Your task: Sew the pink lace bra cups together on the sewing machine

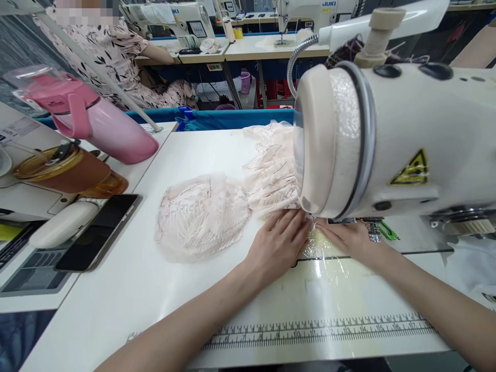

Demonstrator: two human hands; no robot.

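Observation:
Under the head of a sewing machine (333,139), my left hand (281,240) lies with fingers stretched flat over the near edge of a gathered, pale pink lace piece (269,170). My right hand (349,237) reaches in from the other side, fingers extended toward the needle area; the machine head partly covers it. Both hands' fingertips come close together there. The needle and the cloth beneath it are hidden. Left of my left hand, a rounded, bunched part of the pale lace (203,217) rests on the white table (127,299).
At left are a phone (98,232), a pink bottle (96,119) and an amber cup (65,170). A printed ruler (310,330) runs along the front edge. A small green tool (387,231) lies beyond my right hand. Across, a person (116,57) sits near other sewing machines (174,20).

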